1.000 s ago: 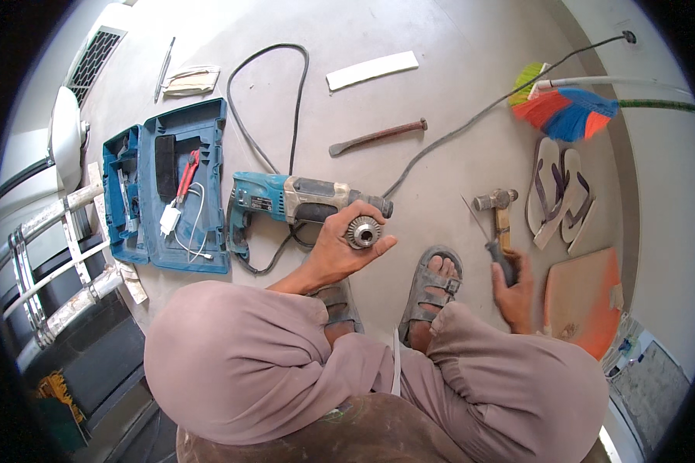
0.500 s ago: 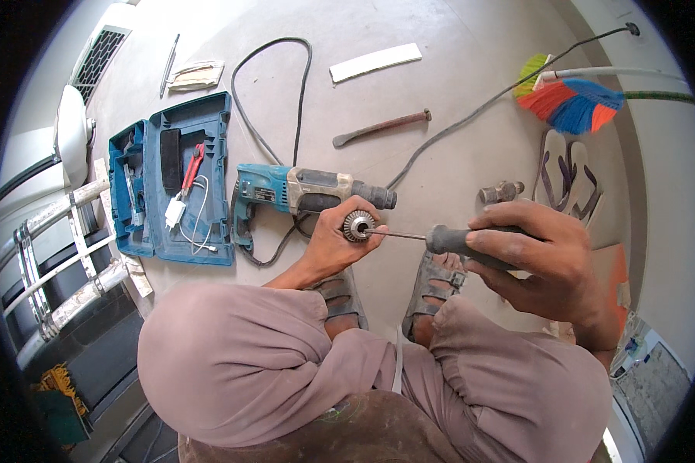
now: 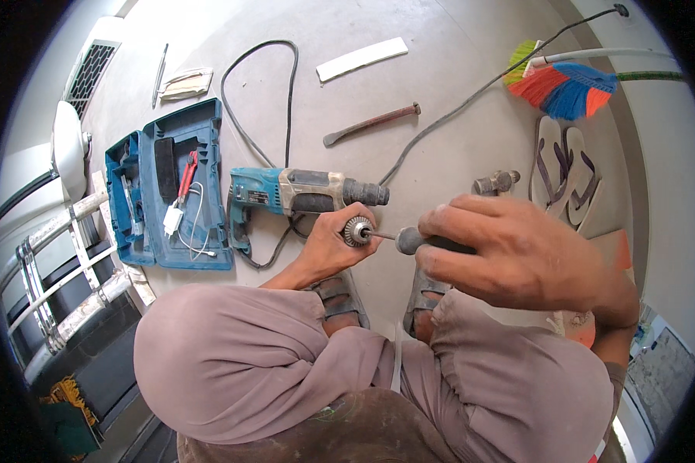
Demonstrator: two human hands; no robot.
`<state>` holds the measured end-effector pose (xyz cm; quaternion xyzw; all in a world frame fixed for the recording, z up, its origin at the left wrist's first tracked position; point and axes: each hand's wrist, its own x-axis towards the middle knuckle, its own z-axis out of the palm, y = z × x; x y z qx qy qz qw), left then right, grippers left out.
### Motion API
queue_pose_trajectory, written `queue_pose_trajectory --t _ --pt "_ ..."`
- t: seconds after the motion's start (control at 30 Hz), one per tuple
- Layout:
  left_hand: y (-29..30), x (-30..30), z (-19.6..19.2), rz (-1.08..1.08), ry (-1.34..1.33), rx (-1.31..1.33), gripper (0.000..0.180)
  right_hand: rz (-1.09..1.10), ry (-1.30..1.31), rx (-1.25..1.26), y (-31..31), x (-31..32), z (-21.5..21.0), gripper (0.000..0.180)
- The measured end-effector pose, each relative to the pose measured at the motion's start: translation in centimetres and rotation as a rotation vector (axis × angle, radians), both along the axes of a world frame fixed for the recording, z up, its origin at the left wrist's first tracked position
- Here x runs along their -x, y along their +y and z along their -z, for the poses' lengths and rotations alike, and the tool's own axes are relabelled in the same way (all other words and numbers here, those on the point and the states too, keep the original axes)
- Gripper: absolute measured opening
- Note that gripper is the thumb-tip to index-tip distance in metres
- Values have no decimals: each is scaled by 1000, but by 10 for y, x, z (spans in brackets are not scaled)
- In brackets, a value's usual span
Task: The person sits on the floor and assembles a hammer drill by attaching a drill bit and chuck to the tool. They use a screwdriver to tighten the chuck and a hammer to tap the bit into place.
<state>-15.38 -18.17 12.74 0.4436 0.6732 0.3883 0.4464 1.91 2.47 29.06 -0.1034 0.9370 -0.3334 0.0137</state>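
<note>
My left hand [image 3: 328, 245] is closed round a metal drill chuck [image 3: 357, 231], its toothed ring and open mouth facing up and to the right. In my right hand [image 3: 510, 251] is a screwdriver [image 3: 410, 241] with a dark handle, gripped with curled fingers. Its thin shaft reaches left into the mouth of the chuck; how deep the tip sits is hidden. Just beyond my left hand, a teal and grey rotary hammer drill [image 3: 286, 191] lies on its side on the floor.
An open blue tool case [image 3: 225, 193] with red-handled pliers [image 3: 188, 174] stands at left. Farther off lie a chisel [image 3: 372, 125] and a white strip [image 3: 363, 59]. A hammer head [image 3: 496, 183], flip-flops [image 3: 548, 166] and a colourful broom [image 3: 567, 89] are at right. The drill's cord [image 3: 432, 139] crosses the floor.
My right hand has moved slightly toward the chuck and turned, and less of the screwdriver's shaft shows. My left hand still holds the chuck in nearly the same place.
</note>
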Motion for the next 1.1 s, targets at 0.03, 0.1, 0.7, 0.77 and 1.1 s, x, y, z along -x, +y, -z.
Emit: queue_pose_trajectory --t 0.03,0.1,0.7,0.77,1.1 --pt "-1 0 2 21 2 30 26 -21 -11 19 2 3 2 22" --pt "-1 0 4 50 -5 65 27 -15 -9 -2 5 4 6 23" --pt "-47 -24 28 178 89 338 28 421 -361 277 -27 -43 85 58" --pt "-48 -27 23 228 117 351 26 508 -316 467 -33 -47 92 58" --pt "-60 -34 43 142 -114 378 22 502 -283 418 -35 -47 98 52"
